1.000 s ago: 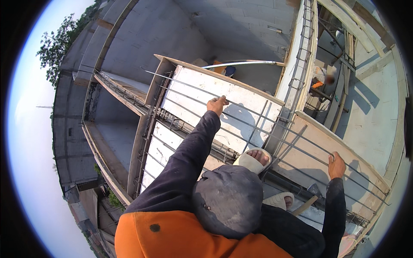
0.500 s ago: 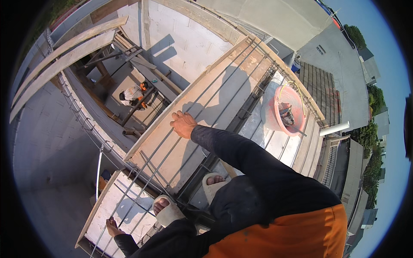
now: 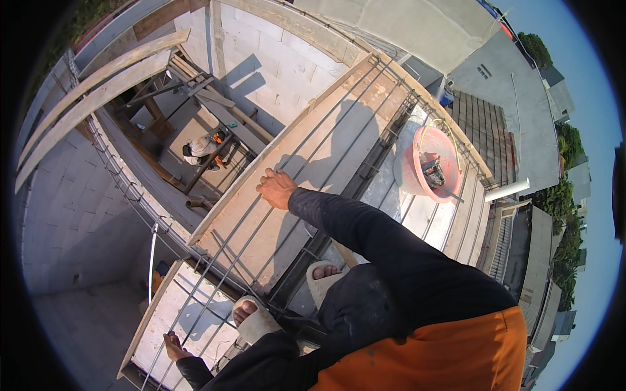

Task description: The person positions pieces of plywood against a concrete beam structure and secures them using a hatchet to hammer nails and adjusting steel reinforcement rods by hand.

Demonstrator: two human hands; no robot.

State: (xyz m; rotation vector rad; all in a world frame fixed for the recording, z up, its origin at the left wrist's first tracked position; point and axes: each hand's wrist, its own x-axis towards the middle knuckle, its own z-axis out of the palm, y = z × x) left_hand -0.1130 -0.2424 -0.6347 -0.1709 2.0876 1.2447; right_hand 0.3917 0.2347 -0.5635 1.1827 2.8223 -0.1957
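Note:
Long thin steel reinforcing bars (image 3: 336,120) run across wooden formwork boards. My right hand (image 3: 277,189) is closed on one of these bars, above the brown formwork panel (image 3: 264,257). Down at the lower left, my left hand (image 3: 175,347) has its fingers closed round a bar over a pale board (image 3: 153,339). Whether both hands hold the same bar I cannot tell. Between the two hands are my feet in light sandals (image 3: 257,322), on the framework by a dark gap with tied bars.
A pink bucket (image 3: 417,179) with tools in it stands to the right, near a white pipe (image 3: 508,189). Left of the formwork is a deep opening, where another person (image 3: 203,146) works below. Planks (image 3: 98,94) span the far left. White block walls (image 3: 287,65) surround the opening.
My view has shifted very slightly. Both hands stay on the bars in nearly the same places. Below, the other person has moved only a little.

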